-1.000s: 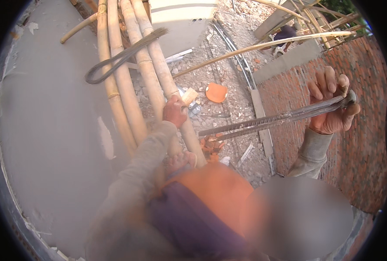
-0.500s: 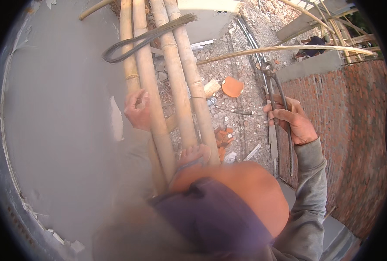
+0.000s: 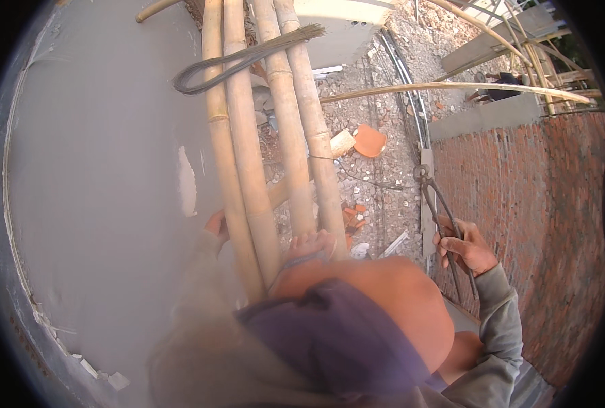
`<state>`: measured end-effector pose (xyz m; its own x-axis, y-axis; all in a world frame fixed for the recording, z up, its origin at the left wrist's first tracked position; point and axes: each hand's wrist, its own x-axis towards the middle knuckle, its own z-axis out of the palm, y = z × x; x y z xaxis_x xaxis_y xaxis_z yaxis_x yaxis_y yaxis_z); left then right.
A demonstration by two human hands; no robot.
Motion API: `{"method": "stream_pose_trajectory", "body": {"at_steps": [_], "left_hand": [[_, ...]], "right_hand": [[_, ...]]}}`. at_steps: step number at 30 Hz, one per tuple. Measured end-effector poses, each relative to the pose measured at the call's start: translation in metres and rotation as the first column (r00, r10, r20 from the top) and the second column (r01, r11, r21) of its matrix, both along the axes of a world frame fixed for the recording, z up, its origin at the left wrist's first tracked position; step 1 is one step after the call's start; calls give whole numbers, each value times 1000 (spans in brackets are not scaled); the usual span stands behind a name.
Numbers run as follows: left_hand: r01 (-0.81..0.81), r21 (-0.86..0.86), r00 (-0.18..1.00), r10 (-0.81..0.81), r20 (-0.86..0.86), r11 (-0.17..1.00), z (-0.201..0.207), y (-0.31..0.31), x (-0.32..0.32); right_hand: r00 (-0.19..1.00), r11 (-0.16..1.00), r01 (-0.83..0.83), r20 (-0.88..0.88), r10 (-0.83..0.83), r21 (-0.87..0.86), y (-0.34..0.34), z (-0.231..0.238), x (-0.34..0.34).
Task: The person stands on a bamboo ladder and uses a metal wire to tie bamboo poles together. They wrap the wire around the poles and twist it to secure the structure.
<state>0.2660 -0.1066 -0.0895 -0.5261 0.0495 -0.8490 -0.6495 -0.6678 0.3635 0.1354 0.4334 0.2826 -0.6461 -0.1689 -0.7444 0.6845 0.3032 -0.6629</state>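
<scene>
Several upright bamboo poles [image 3: 248, 170] run down a grey plastered wall [image 3: 98, 177]. My left hand [image 3: 215, 224] reaches round the leftmost pole and grips it, mostly hidden behind the bamboo. My right hand [image 3: 462, 246] is closed on the handles of long dark metal pincers [image 3: 433, 197], whose jaws point up and away from me. A looped bundle of dark tie wire [image 3: 248, 58] hangs across the poles higher up. My bare toes [image 3: 311, 243] rest against the poles above my orange-clad knee [image 3: 377, 299].
A red brick wall [image 3: 534, 224] stands to the right. Far below lies rubble-strewn ground [image 3: 370, 115] with an orange shard [image 3: 369, 141], metal rods and a thin bamboo pole [image 3: 452, 87] lying crosswise. A grey concrete ledge [image 3: 483, 115] tops the brick wall.
My left hand has shifted from the middle poles to the leftmost pole. My right hand has turned the pincers from lying crosswise to pointing upward and brought them closer to the poles.
</scene>
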Motion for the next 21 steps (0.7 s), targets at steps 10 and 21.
{"method": "stream_pose_trajectory", "body": {"at_steps": [10, 21], "left_hand": [[359, -812, 864, -493, 102, 461, -88, 1, 28], [451, -647, 862, -489, 137, 615, -86, 18, 46]], "right_hand": [[991, 970, -132, -7, 136, 205, 6, -17, -7], [992, 967, -123, -2, 127, 222, 8, -30, -2]]}}
